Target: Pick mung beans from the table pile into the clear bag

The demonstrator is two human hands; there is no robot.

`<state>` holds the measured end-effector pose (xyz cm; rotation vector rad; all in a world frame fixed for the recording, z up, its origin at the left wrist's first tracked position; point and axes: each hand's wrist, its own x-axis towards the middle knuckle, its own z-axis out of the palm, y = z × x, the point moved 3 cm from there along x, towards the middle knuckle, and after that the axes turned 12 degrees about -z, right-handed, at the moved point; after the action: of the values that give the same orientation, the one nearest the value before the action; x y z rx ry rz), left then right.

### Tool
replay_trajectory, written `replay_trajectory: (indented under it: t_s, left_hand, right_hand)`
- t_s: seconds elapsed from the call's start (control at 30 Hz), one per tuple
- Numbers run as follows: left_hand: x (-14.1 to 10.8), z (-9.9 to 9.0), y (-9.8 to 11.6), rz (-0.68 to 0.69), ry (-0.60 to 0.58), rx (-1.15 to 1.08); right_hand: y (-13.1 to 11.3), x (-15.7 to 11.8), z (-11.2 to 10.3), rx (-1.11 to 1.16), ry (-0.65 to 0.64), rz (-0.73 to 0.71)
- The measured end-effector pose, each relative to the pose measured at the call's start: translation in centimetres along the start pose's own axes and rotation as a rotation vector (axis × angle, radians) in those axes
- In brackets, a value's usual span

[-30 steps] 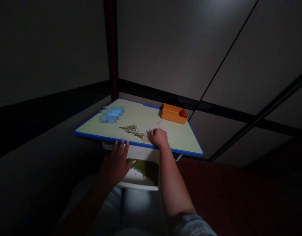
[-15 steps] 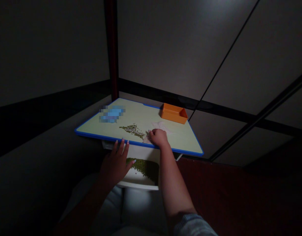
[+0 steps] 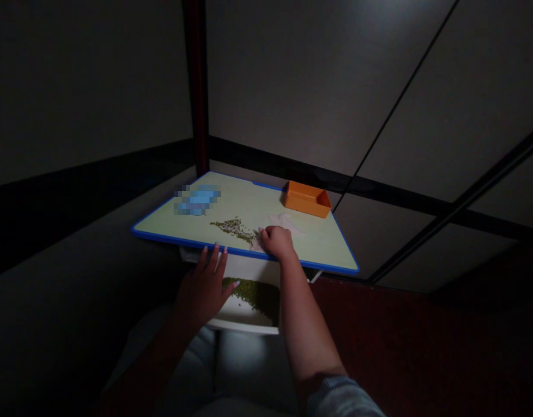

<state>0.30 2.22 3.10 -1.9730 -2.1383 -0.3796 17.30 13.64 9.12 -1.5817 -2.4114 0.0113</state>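
My right hand (image 3: 278,240) is curled closed on the pale table top (image 3: 188,227), near its front edge. Whatever lies inside its fingers is hidden. Small green and pale grains, mung-bean-like, lie in a scattered heap (image 3: 234,227) just left of it. Beyond the knuckles spreads a thin pinkish-white patch (image 3: 287,222), too dim to identify. My left hand (image 3: 208,288) is open, its spread fingertips at the table's blue front edge and its thumb over a white drawer-like bin (image 3: 244,328). Many green grains (image 3: 256,294) cover part of the bin's floor.
An orange rectangular box (image 3: 307,200) stands at the table's back right. Toward the back left lies a blue item (image 3: 199,200), blurred by pixels. Walls close in behind and on the left; a dark red floor (image 3: 379,347) shows at right.
My right hand has shifted slightly left and toward the back, still closed, at the edge of the scattered grains. My left hand stays in place.
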Motion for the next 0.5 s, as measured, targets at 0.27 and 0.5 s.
replay_trajectory:
  t_s: [0.27,0.5]
  left_hand:
    - [0.0,-0.1,0.0,-0.007,-0.018,0.019]
    - [0.0,0.0,0.1,-0.009,-0.025,0.009]
  right_hand:
    - [0.7,-0.2,-0.1,0.008,0.042,0.037]
    - [-0.8,0.1,0.1,-0.055,0.030,-0.029]
